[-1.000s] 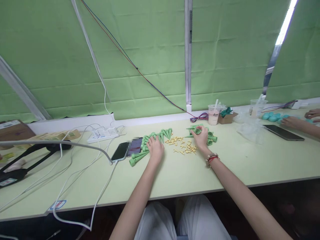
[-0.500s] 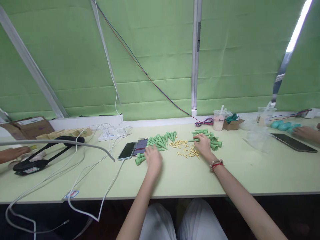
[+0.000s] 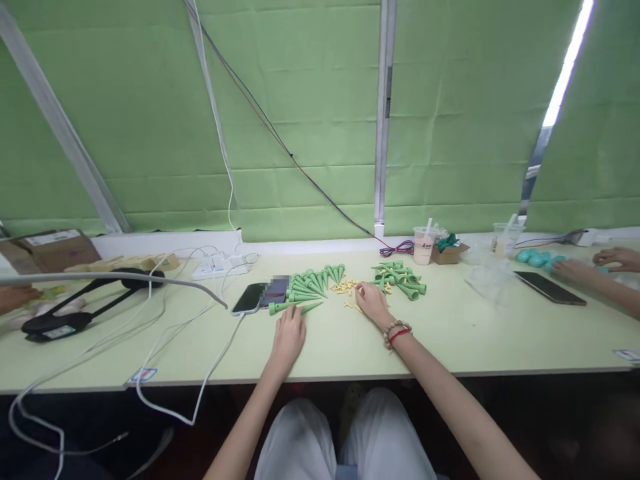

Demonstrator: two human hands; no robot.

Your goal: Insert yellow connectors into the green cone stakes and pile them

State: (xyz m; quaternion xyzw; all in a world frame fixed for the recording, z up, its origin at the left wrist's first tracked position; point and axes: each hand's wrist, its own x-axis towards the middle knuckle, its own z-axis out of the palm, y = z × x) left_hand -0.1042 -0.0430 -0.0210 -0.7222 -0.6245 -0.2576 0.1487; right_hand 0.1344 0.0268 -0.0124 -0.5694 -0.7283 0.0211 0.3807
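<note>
**Green plastic cones being handled near the middle of the worktop**

Green plastic is being touched by the left hand (image 3: 289,333): a single green cone (image 3: 294,307) is lying flat just ahead of the fingertips, its long axis running roughly along the worktop's (image 3: 500,333) length, wide end toward the phone (image 3: 249,298), tip pointing right. Whether it is being pinched or only touched cannot be told. The right hand (image 3: 373,304) is resting loosely open, palm down, over the yellow pegs (image 3: 345,288), gripping nothing visibly. Two cone heaps are lying behind, the left heap (image 3: 313,281) and the right heap (image 3: 397,278), toward the back edge. As a judgement, the round cone is being left free to roll toward the front edge if nudged, and the small pegs are being risked to scattering under a sweeping wrist.
</note>
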